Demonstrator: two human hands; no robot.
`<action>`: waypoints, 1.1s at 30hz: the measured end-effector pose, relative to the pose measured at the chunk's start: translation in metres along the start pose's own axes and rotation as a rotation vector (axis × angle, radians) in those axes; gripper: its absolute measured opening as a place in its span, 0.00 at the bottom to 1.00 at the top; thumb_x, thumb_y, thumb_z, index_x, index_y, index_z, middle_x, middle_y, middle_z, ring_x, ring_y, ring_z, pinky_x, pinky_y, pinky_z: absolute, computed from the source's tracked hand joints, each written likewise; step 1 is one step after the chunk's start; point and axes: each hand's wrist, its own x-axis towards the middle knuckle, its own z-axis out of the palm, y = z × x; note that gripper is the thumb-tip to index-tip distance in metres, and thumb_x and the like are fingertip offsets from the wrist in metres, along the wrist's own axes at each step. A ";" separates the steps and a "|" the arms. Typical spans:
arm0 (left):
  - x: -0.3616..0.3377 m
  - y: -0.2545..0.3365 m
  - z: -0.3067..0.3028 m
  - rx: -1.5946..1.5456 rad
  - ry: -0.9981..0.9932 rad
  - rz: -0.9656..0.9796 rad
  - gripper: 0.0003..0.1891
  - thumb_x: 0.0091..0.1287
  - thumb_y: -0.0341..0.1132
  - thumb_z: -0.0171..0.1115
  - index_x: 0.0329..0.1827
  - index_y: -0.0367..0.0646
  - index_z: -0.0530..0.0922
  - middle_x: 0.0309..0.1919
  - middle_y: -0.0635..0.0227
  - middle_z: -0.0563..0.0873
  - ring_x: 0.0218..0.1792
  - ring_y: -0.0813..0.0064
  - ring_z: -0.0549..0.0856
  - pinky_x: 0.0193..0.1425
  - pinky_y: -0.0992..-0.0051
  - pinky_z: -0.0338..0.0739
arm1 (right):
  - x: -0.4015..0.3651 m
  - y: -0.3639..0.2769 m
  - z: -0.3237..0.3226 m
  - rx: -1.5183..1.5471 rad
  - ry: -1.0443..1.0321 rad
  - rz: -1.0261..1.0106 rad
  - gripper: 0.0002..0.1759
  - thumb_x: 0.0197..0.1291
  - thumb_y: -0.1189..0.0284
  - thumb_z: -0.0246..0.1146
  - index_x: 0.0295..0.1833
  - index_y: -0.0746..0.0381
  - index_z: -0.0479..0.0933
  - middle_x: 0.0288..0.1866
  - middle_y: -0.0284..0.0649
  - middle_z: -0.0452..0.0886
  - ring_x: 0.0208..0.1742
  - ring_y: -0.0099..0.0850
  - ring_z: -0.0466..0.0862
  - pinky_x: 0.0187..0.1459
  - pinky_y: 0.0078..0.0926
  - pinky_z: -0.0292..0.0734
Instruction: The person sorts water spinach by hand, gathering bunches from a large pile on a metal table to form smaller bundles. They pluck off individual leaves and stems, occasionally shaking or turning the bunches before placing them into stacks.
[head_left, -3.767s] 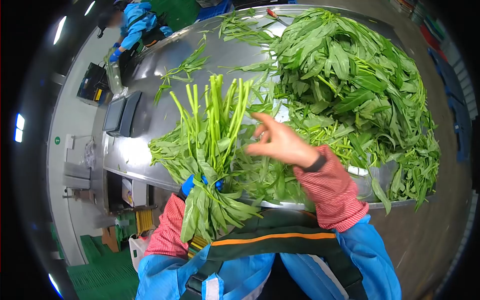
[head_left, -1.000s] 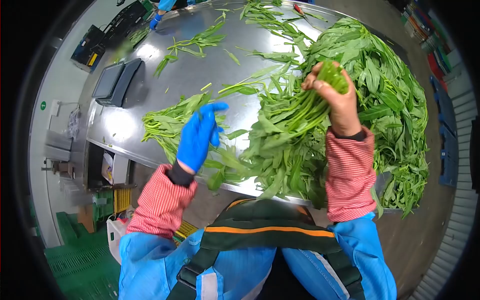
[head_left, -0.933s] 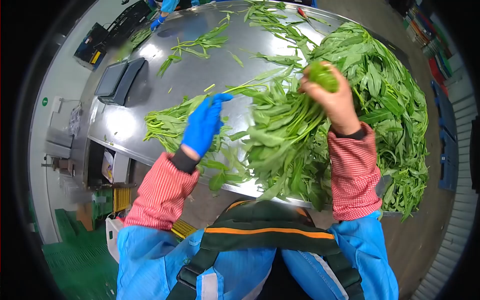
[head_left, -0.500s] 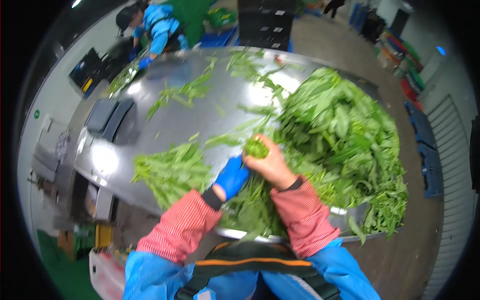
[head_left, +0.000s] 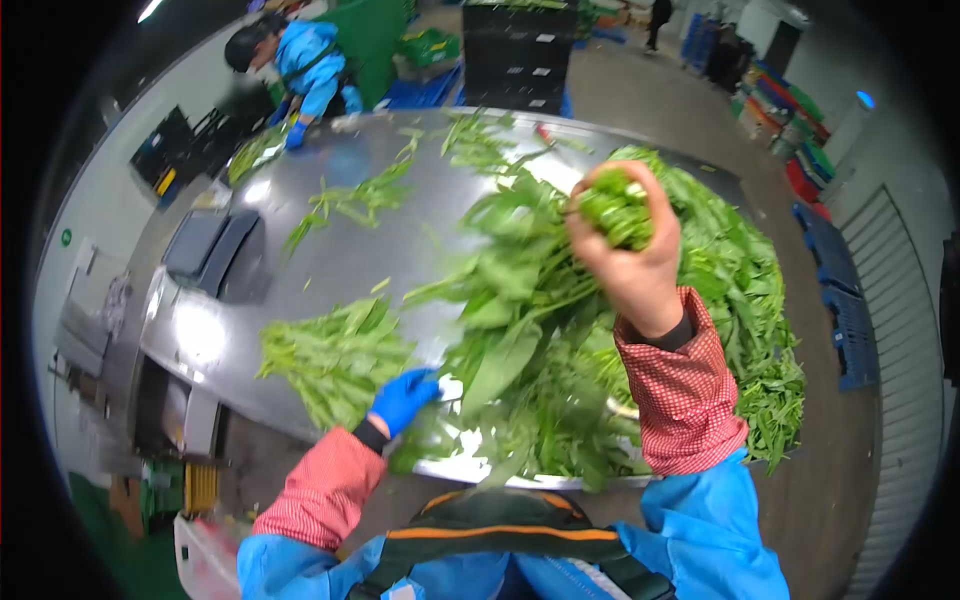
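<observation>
My bare right hand (head_left: 640,255) is wrapped round a bunch of leafy greens (head_left: 510,290). The pale green stem ends stick up out of my fist, and the leaves trail down to the left above the metal table (head_left: 350,255). In its blue glove, my left hand (head_left: 405,400) is low over the front part of the table with fingers stretched out and nothing seen in them. Just left of the glove lies another bunch of greens (head_left: 335,360). Beneath and beyond my right hand spreads a big heap of loose greens (head_left: 735,300).
Stray stems (head_left: 365,195) lie across the table's far side. A grey-blue device (head_left: 205,250), perhaps a scale, stands at the left. At the far left corner a co-worker (head_left: 310,70) in blue handles greens. Black crates (head_left: 515,60) are stacked behind the table.
My hands have parted. The right has risen and gone right and away from me, lifting the bunch with its leaves now swung left. My left has dropped back toward the lower left.
</observation>
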 end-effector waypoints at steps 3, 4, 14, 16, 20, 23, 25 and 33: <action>-0.022 0.081 0.000 -0.915 -0.401 -0.367 0.27 0.73 0.50 0.48 0.67 0.39 0.65 0.51 0.54 0.81 0.55 0.65 0.81 0.57 0.67 0.78 | -0.043 0.008 0.071 -0.202 -0.371 -0.552 0.18 0.35 0.77 0.65 0.38 0.61 0.74 0.30 0.41 0.75 0.35 0.39 0.78 0.39 0.33 0.75; -0.030 0.074 0.005 -0.295 -0.292 0.067 0.28 0.74 0.54 0.45 0.67 0.42 0.65 0.50 0.58 0.81 0.55 0.65 0.80 0.58 0.67 0.77 | -0.067 0.002 0.093 -0.241 -0.591 -0.555 0.10 0.39 0.74 0.61 0.31 0.60 0.70 0.25 0.37 0.70 0.29 0.35 0.75 0.35 0.35 0.73; -0.080 -0.028 0.030 -0.992 -0.142 -0.616 0.38 0.69 0.65 0.41 0.69 0.43 0.63 0.61 0.56 0.75 0.59 0.60 0.77 0.62 0.56 0.72 | -0.220 -0.018 0.112 -0.264 -1.039 -0.006 0.37 0.39 0.59 0.73 0.56 0.60 0.71 0.48 0.45 0.72 0.51 0.44 0.74 0.63 0.43 0.66; -0.081 -0.029 0.026 -1.371 -0.417 -0.604 0.33 0.70 0.57 0.49 0.69 0.40 0.64 0.59 0.52 0.75 0.58 0.55 0.77 0.63 0.53 0.73 | -0.222 -0.021 0.096 -0.230 -0.948 0.345 0.36 0.39 0.58 0.75 0.54 0.63 0.72 0.48 0.47 0.73 0.50 0.44 0.75 0.52 0.39 0.73; -0.072 -0.038 0.023 -0.978 -0.566 -0.629 0.30 0.63 0.34 0.65 0.68 0.41 0.66 0.59 0.58 0.77 0.56 0.63 0.79 0.63 0.59 0.74 | -0.271 0.000 0.086 -0.135 -0.735 1.151 0.23 0.51 0.57 0.70 0.38 0.67 0.76 0.26 0.46 0.75 0.29 0.39 0.76 0.35 0.33 0.72; -0.070 -0.031 0.033 -0.454 -0.561 -0.327 0.28 0.62 0.30 0.65 0.66 0.41 0.68 0.56 0.62 0.79 0.54 0.71 0.80 0.61 0.68 0.74 | -0.319 0.008 0.108 0.071 -0.480 1.293 0.23 0.57 0.56 0.66 0.36 0.68 0.76 0.25 0.44 0.76 0.28 0.33 0.75 0.33 0.31 0.71; -0.081 -0.018 0.036 -0.493 -0.481 -0.350 0.28 0.60 0.26 0.65 0.65 0.40 0.69 0.55 0.65 0.80 0.53 0.76 0.79 0.60 0.72 0.73 | -0.325 0.002 0.122 0.095 -0.282 1.245 0.23 0.59 0.55 0.63 0.36 0.69 0.76 0.28 0.43 0.78 0.30 0.29 0.75 0.33 0.30 0.70; -0.113 -0.036 0.027 -1.210 -0.416 -0.688 0.29 0.69 0.40 0.56 0.72 0.43 0.60 0.65 0.54 0.71 0.64 0.59 0.73 0.68 0.57 0.68 | -0.328 -0.017 0.091 0.957 0.172 1.715 0.28 0.68 0.50 0.47 0.58 0.64 0.70 0.44 0.41 0.81 0.43 0.32 0.83 0.45 0.32 0.80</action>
